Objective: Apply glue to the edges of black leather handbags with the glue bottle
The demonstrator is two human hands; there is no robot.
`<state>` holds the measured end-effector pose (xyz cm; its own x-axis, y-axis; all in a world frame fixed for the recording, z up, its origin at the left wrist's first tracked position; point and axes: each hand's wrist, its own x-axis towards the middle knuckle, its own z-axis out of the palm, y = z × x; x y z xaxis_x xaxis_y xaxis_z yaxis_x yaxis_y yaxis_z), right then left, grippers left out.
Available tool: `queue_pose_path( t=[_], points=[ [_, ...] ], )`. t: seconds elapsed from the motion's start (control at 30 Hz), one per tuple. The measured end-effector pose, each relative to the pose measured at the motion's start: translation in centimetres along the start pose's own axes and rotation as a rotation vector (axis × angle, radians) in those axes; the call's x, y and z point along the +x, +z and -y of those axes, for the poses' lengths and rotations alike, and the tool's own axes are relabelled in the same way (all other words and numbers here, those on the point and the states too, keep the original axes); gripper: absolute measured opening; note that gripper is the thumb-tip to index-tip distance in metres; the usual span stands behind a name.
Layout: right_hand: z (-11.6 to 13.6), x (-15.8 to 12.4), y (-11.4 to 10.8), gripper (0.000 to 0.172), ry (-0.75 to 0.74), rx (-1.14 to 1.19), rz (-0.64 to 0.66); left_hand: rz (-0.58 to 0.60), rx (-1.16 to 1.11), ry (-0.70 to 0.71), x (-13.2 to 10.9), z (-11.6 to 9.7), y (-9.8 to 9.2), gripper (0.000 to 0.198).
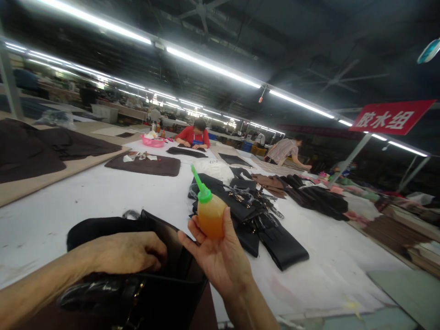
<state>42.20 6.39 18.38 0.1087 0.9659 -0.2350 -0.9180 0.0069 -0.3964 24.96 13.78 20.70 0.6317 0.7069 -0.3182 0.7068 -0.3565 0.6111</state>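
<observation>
While the right hand (223, 261) clasps the bottle (212, 215) nozzle-up, presumably to prevent dripping, the left hand (127, 252) dips into the open bag (168, 298) at the near side of the table (103, 197), perhaps spreading its mouth. The hands are apart, right palm tilted upward, left fingers curled, though whether they pinch anything cannot be told.

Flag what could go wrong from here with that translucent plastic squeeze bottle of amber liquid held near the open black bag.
The right hand holds the translucent plastic squeeze bottle of amber liquid, its green nozzle pointing up; squeezing too hard might spurt some out.

The left hand is at the opening of the open black bag, so drips there could reach its fingers.

Beyond the bottle lies a pile of black leather-like pieces with metal fittings; stray drops could mark them.
</observation>
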Motion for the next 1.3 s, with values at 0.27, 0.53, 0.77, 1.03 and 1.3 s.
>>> queue_pose_path(
  t=[0.27,0.53,0.77,1.03,1.3],
  points=[
    [0.6,0.1,-0.1,0.037,0.012,-0.016,-0.041,-0.009,-0.034,-0.233,3.0,4.7,-1.1,0.065],
    [1.1,0.2,-0.3,0.037,-0.002,-0.067,-0.120,-0.297,-0.071,-0.289,5.0,9.4,3.8,0.067],
    [0.8,0.0,-0.5,0.035,0.008,-0.103,-0.125,-0.385,-0.089,-0.209,7.4,8.3,4.2,0.077],
    [0.4,-0.7,-0.1,0.051,0.083,-0.057,-0.102,-0.337,-0.011,-0.068,8.7,8.7,4.5,0.038],
    [0.3,-0.7,0.0,0.058,0.137,-0.004,-0.115,-0.175,-0.570,-0.031,8.1,9.0,4.7,0.044]
  ],
)
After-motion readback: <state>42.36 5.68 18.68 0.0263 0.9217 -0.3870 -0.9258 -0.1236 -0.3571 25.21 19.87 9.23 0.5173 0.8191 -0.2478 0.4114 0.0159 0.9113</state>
